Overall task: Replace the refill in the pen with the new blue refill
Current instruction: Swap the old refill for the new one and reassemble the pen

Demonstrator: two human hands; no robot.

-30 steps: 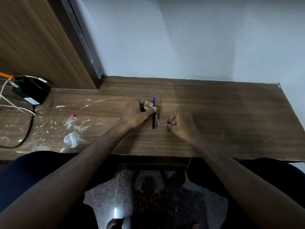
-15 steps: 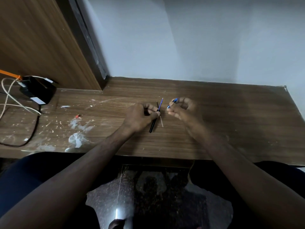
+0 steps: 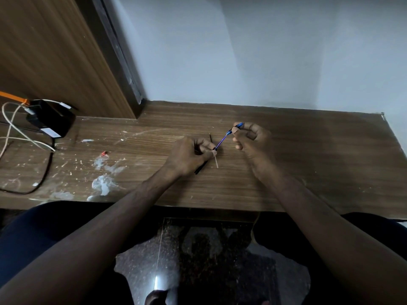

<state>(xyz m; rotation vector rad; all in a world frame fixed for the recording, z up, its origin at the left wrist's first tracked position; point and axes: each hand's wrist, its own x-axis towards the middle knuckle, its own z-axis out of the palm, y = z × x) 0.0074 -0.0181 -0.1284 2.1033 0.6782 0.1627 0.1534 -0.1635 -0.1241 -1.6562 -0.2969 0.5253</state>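
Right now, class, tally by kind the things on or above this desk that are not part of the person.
Pen parts: 3 (black barrel, blue refill, blue tip piece)
Loose thin sticks: 2 (pale, dark)
Black boxes: 1
Cables: 2 (white, black)
Total: 8

A wooden table [image 3: 308, 164] runs below a pale wall [image 3: 242, 51]; on the table's far left sits a black box [image 3: 51, 119], white cables [image 3: 15, 128] and an orange cable [image 3: 13, 97] meeting it; a black cord [image 3: 47, 170] loops nearby; white smears [image 3: 102, 183] mark the table's left part; a wooden panel [image 3: 55, 51] rises behind the table's left end.
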